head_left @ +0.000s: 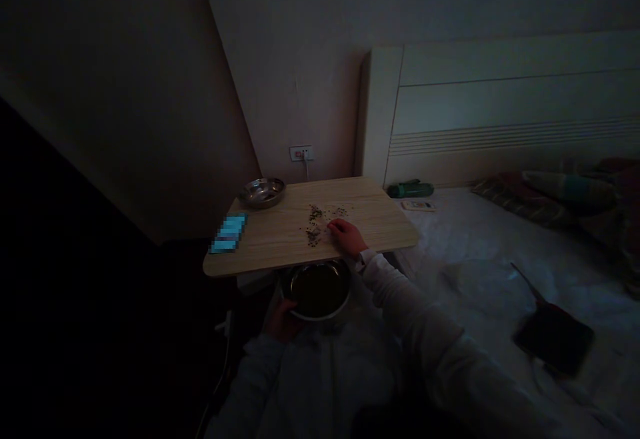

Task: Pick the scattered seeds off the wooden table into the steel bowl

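Wooden tabletop [275, 242] beneath, our right hand [347, 237] curls beside scattered grains [313, 233], whether pinching any we cannot tell; our left hand [283, 321] grips a metal bowl [327, 317].

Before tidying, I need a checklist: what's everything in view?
Scattered bits: many, mostly dark, table's middle
Table: one, pale wood, centre
Metal bowl: one, silver, table's far left
Blurred screen: one, blue, table's left
Lower bowl: one, dark inside, below table edge
Outlet: one, white, wall
Cables: two, pale, outlet, lower left
Headboard: one, pale, right
Bed: one, white, right
Bottle: one, green, beside headboard
Remote: one, white, near bottle
Bedding: count unclear, patterned, far right
Handled object: one, black, on bed
Left hand: one, white-sleeved, on lower bowl
Right hand: one, white-sleeved, at bits
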A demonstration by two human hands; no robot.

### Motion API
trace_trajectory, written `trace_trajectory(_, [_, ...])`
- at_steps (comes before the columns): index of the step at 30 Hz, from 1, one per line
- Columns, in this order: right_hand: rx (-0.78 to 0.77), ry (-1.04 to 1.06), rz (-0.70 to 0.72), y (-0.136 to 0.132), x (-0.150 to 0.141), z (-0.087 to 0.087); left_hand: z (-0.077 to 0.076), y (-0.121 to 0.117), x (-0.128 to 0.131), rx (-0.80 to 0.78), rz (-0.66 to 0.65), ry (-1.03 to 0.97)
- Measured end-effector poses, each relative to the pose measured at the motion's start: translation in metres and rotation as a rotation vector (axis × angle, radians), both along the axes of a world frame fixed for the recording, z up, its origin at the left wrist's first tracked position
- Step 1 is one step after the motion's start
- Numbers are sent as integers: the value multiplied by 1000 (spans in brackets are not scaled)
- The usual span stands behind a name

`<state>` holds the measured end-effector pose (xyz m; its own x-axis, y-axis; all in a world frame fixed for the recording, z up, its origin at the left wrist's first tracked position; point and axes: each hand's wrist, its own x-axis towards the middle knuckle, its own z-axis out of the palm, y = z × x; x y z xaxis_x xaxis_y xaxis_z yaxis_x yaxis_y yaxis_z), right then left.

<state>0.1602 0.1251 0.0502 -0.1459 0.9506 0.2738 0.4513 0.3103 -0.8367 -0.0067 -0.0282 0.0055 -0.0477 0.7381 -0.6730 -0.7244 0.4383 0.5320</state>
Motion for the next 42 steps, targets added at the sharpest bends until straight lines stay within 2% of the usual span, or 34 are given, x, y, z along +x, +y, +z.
trace_trajectory(3, [14,-20,-7,-2,0,1,3,-1,0,-5,13,8])
trace_trajectory(10, [1,-52,-13,-3,1,2,-9,1,-5,20,0,-16])
trace_trajectory(24, [9,-78,-20,-4,1,2,-15,1,-7,78,-6,-17])
trace_trajectory(42, [4,-86,33,-6,0,2,-12,0,-8,50,-46,-17])
